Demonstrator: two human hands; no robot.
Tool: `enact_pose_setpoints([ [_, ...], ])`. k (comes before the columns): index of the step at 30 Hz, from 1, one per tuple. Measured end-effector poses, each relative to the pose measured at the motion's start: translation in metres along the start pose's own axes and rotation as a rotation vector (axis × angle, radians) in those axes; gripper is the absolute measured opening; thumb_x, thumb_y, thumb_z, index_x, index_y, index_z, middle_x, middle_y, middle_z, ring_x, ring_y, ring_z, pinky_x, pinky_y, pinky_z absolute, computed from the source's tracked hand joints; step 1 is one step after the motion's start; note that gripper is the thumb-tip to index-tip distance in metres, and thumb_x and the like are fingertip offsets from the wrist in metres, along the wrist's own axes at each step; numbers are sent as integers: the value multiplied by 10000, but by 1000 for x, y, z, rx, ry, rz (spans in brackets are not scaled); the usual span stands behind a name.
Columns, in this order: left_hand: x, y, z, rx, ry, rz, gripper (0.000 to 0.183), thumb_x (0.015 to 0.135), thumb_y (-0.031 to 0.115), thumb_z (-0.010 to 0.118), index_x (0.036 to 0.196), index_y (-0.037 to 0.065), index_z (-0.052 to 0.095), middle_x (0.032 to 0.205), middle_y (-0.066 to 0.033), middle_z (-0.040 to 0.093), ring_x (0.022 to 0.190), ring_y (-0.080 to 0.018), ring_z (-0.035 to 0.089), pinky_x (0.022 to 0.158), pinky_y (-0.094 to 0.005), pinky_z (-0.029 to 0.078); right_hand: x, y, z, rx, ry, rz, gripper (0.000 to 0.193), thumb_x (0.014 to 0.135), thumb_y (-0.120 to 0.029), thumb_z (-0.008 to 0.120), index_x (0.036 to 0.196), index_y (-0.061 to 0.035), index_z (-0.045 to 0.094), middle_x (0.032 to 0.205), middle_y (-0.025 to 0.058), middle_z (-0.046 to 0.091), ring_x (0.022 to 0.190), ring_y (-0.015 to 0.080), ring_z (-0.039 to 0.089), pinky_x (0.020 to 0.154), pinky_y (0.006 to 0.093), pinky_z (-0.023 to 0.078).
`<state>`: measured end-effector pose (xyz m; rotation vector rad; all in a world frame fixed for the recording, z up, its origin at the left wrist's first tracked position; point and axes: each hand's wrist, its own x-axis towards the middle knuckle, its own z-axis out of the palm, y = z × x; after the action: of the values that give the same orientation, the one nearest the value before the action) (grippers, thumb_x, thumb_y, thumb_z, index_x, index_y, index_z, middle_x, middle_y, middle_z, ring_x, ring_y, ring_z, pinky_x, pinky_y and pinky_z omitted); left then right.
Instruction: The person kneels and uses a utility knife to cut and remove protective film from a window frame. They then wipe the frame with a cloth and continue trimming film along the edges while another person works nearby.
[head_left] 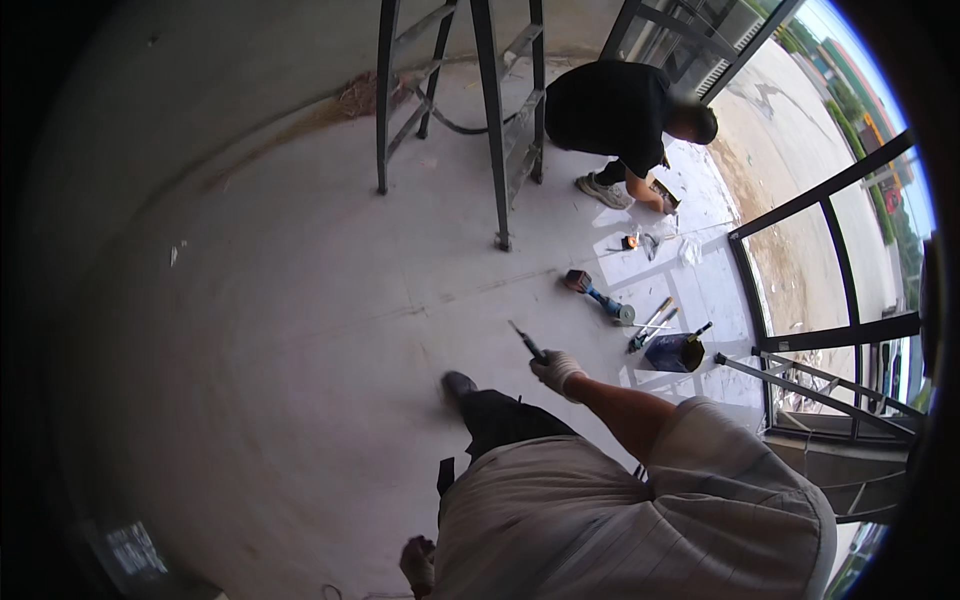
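The fingers of my right hand [558,374], gloved in pale cloth, were closed round the handle of one thin dark tool [530,344], its tip pointing up and away to my left, clear of the floor [300,330]. My left hand [418,562] hung low by my side at the lower edge; I could not tell how far its fingers were open, or whether they held anything. One boot [459,386] of mine showed. Beyond the tool lay one blue grinder [603,299], and just beside it some long tools [653,325], too bunched to count. To their right stood one bucket [672,353], one handle [699,331] sticking out. Farther off lay one orange-and-black gadget [629,242] near one clear bag [690,251]. One co-worker [612,110] crouched past those, one arm reaching down. I counted two ladders: one tall ladder [486,100] ahead, one slanting ladder [815,388] at right.
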<state>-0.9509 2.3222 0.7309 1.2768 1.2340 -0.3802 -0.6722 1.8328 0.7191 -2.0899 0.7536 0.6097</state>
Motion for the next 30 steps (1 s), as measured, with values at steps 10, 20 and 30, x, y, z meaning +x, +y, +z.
enact_pose_setpoints([
  [10, 148, 199, -17, 170, -80, -35, 221, 931, 264, 598, 978, 50, 627, 734, -65, 610, 588, -203, 569, 527, -337, 467, 92, -274, 36, 91, -46, -238, 291, 900, -346, 637, 981, -66, 625, 738, 114, 620, 644, 230, 506, 665, 416, 457],
  [20, 344, 505, -10, 386, -286, 198, 273, 933, 323, 591, 988, 57, 619, 751, -76, 620, 601, -224, 580, 539, -373, 486, 118, -388, 93, 58, 107, 27, 343, 912, -402, 594, 979, -70, 647, 795, 180, 655, 756, 321, 638, 732, 435, 486],
  [30, 411, 818, 99, 215, 8, 191, 269, 947, 334, 582, 950, 68, 622, 737, -82, 626, 605, -206, 587, 531, -354, 489, 207, -540, 111, 188, 168, 51, 287, 906, -335, 636, 945, -51, 629, 696, 96, 556, 643, 187, 472, 642, 382, 453],
])
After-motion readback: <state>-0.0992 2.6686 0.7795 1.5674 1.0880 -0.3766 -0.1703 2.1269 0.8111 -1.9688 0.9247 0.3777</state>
